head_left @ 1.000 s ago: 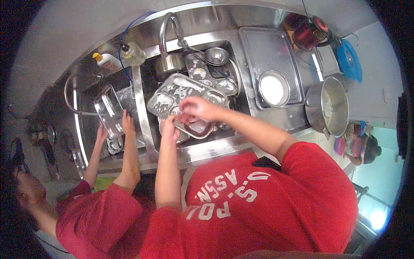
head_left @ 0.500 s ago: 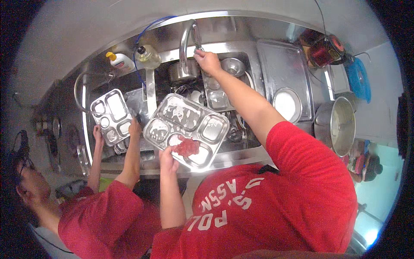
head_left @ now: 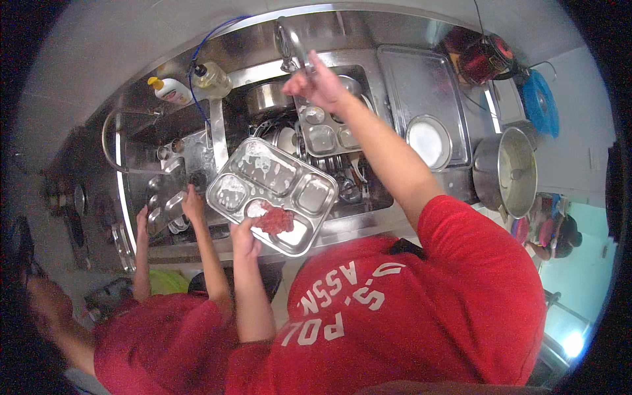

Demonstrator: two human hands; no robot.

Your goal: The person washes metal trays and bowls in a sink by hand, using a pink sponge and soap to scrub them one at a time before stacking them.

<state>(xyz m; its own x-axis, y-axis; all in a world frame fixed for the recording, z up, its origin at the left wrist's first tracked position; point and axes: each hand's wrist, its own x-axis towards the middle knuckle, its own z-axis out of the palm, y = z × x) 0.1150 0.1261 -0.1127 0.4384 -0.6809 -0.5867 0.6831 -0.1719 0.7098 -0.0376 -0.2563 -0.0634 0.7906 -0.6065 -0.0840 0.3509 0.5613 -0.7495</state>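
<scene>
My left hand [head_left: 245, 241] grips the lower left edge of a steel compartment tray [head_left: 317, 192], which is tilted over the front of the sink. Soapy water streaks the tray's hollows. A red mesh scrubber [head_left: 276, 221] lies on it, close to my left thumb. My right hand [head_left: 317, 87] is raised beside the curved steel faucet [head_left: 284, 41], fingers apart and holding nothing; whether it touches the spout I cannot tell. Below my right hand, another compartment tray [head_left: 322, 139] rests in the sink, with a steel pot [head_left: 268, 99] to its left and cutlery and bowls lower down.
At my left a co-worker holds a compartment tray [head_left: 164, 197] over the other basin. Two pump bottles, one white [head_left: 172, 91] and one clear [head_left: 213, 81], stand behind. To the right are a draining board [head_left: 421, 82], a round bowl [head_left: 429, 141] and a large pot [head_left: 510, 172].
My right hand has come off the faucet's base and opened. The spout has swung to the right. The co-worker's tray has tipped. My left hand still holds its tray.
</scene>
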